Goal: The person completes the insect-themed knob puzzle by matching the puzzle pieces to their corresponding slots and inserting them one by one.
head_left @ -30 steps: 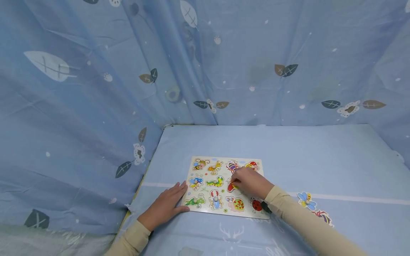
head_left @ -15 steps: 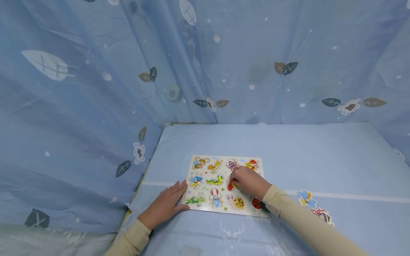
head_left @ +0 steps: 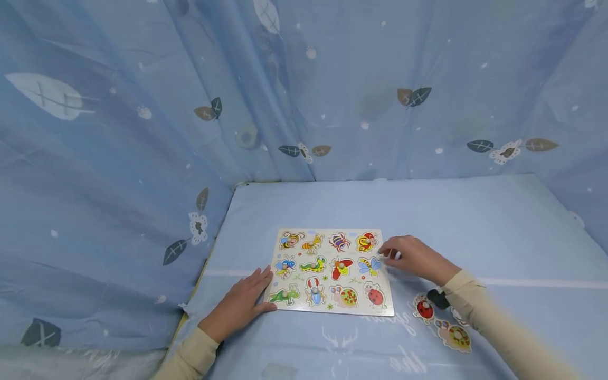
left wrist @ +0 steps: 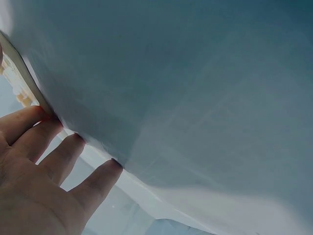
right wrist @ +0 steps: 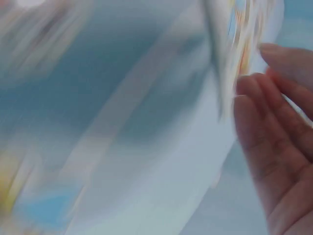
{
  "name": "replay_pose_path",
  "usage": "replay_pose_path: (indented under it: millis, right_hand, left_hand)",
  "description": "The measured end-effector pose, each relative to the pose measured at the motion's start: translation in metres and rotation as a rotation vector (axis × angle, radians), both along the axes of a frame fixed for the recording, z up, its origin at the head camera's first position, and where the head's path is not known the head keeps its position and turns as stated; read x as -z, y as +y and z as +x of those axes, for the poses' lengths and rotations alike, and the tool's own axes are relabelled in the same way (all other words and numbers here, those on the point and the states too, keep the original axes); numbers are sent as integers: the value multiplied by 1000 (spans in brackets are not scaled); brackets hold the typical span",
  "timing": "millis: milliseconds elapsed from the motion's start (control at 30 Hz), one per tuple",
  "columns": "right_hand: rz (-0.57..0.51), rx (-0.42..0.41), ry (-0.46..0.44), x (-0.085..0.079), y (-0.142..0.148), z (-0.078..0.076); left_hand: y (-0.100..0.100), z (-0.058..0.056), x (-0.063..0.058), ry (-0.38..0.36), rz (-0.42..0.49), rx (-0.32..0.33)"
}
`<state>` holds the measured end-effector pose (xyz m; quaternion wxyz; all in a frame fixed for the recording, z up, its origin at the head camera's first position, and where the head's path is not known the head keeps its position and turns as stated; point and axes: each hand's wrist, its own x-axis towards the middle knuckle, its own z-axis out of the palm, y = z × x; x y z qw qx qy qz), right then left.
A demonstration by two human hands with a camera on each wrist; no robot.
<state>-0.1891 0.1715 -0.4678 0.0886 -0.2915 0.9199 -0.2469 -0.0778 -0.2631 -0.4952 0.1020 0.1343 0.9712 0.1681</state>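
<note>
A puzzle board [head_left: 328, 311] with insect pictures lies on the table. My left hand [head_left: 239, 303] rests at its left edge, fingers spread; the left wrist view shows the fingertips along the edge. My right hand [head_left: 410, 257] is at the right edge beside the blue-winged bee picture [head_left: 368, 266], fingers loosely bent with nothing visible between them. A red-winged beetle piece [head_left: 341, 268] with a knob sits in the middle row. The spider picture [head_left: 339, 242], like the bee picture, shows no knob. A ladybird piece [head_left: 423, 309] and a snail piece [head_left: 454, 336] lie loose beside the right sleeve.
Another loose piece [head_left: 458, 316] is partly hidden by the right sleeve [head_left: 503, 322]. A blurred blue and yellow piece [right wrist: 46, 210] shows in the right wrist view. Patterned blue curtains [head_left: 351, 105] hang behind and left of the cloth-covered table [head_left: 427, 211].
My right hand has left the red-winged beetle piece and moved right to the board's edge. The loose ladybird and snail pieces are now uncovered; the forearm covers the bee and spider pieces' former spot.
</note>
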Motion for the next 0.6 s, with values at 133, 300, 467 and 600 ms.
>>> replay_pose_path:
  millis: [133,300,467,600]
  right_hand:
    - [42,57,-67,-2,44,13]
    - [-13,-24,-179,8,68,39]
    - [-74,-59,-171,16,69,57]
    - [-67,-70,-155,17,62,65]
  left_hand:
    - [0,-1,-2,-7,8,2]
    - [-2,-1,-4,-16,-2,-2]
    - [-2,-2,-2,-15,25,1]
    - [-1,-3,1,-18,31,5]
